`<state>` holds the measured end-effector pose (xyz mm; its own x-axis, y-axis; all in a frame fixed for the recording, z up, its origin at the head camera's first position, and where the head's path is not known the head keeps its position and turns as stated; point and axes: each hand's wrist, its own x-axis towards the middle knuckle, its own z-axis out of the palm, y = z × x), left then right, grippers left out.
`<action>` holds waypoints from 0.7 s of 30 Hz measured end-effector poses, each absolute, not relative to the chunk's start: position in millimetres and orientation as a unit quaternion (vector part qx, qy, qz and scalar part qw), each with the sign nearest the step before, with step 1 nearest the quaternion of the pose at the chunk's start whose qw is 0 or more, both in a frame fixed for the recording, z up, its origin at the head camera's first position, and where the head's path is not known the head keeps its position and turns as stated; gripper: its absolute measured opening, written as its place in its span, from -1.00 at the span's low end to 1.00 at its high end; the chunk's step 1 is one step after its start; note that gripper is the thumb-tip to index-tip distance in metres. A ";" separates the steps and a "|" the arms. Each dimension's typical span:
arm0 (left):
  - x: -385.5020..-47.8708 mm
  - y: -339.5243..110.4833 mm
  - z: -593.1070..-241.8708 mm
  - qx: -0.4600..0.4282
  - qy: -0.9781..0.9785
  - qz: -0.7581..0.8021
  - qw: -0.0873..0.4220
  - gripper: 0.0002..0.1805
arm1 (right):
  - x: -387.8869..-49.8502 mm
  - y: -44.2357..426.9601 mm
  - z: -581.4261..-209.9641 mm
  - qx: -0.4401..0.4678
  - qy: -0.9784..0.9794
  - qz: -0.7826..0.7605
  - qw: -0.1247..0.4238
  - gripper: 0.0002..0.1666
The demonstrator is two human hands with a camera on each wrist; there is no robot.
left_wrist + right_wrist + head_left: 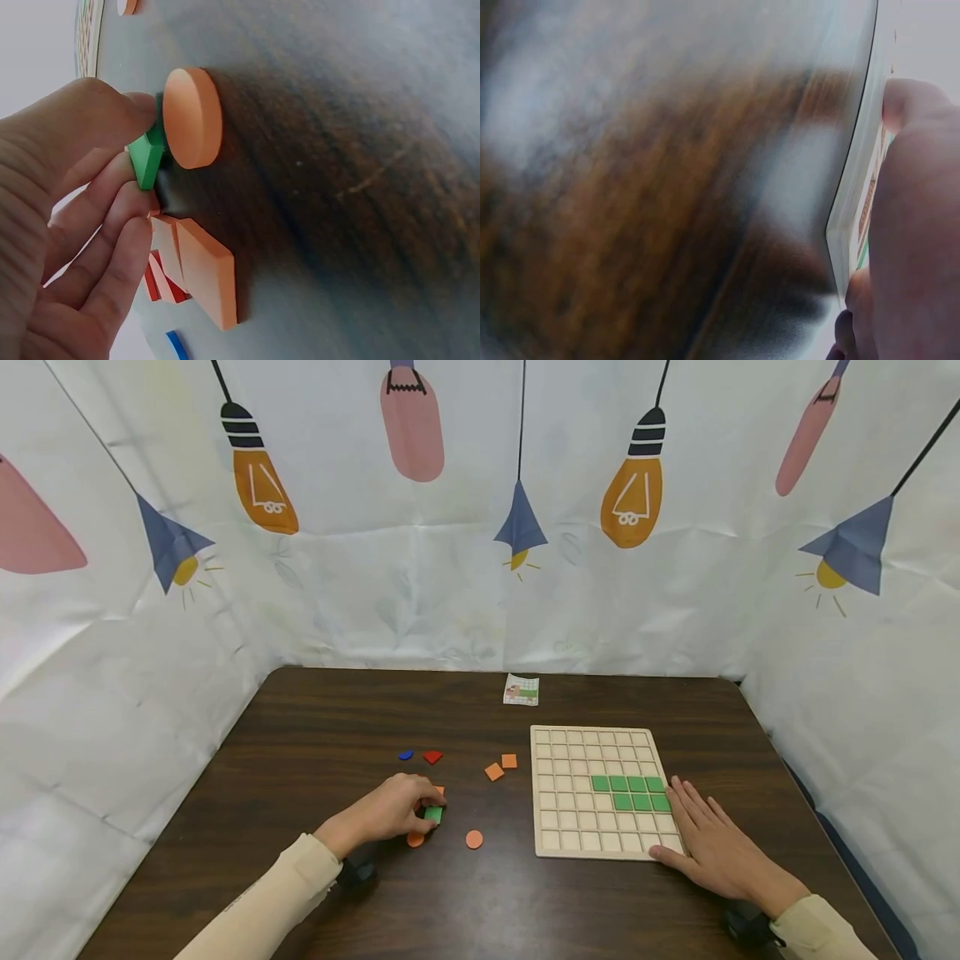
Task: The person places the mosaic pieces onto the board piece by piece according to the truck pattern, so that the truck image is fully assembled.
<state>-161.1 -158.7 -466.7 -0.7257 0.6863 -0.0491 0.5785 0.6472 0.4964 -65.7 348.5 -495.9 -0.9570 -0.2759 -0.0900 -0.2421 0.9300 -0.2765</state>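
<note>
Between thumb and fingers, my left hand (384, 811) pinches a green square tile (147, 159) just at the dark tabletop. Close by in the left wrist view are an orange disc (191, 120) and orange flat pieces (208, 274), partly covered by my fingers. My right hand (718, 853) lies with straight fingers along the right edge of a pale wooden grid board (557, 841), its thumb at the near right corner. Several green tiles (636, 784) fill two rows of cells at the board's right side.
Two orange squares (494, 772) lie left of the board, and another orange disc (474, 839) nearer me. A red piece (432, 757) and a blue piece (406, 755) sit beyond my left hand. At the back is a small printed card (521, 690); printed fabric surrounds the table.
</note>
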 end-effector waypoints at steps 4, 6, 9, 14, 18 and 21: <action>-163.7 -155.7 -466.6 0.355 0.902 0.224 0.103 -0.74 | -65.5 349.8 -495.8 -0.129 0.980 -0.138 0.067 0.23; -164.8 -153.6 -466.0 0.357 0.901 0.226 0.100 -0.75 | -65.3 350.0 -495.9 -0.128 0.979 -0.143 0.068 0.23; -166.4 -149.7 -464.8 0.355 0.899 0.235 0.102 -0.74 | -64.6 349.9 -496.2 -0.128 0.978 -0.147 0.070 0.23; -169.3 -140.6 -463.1 0.364 0.895 0.239 0.096 -0.73 | -63.9 348.9 -495.8 -0.127 0.979 -0.145 0.069 0.22; -172.8 -131.5 -461.2 0.377 0.890 0.240 0.093 -0.73 | -63.7 348.6 -495.1 -0.126 0.979 -0.148 0.066 0.21; -175.2 -123.9 -458.6 0.380 0.887 0.245 0.097 -0.72 | -64.5 348.5 -495.1 -0.126 0.979 -0.145 0.063 0.21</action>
<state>-175.2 -123.9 -458.6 -0.6921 0.7216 0.0143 0.6270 0.5913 0.5073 -64.5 348.5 -495.1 -0.9604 -0.2644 -0.0874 -0.2277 0.9263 -0.3001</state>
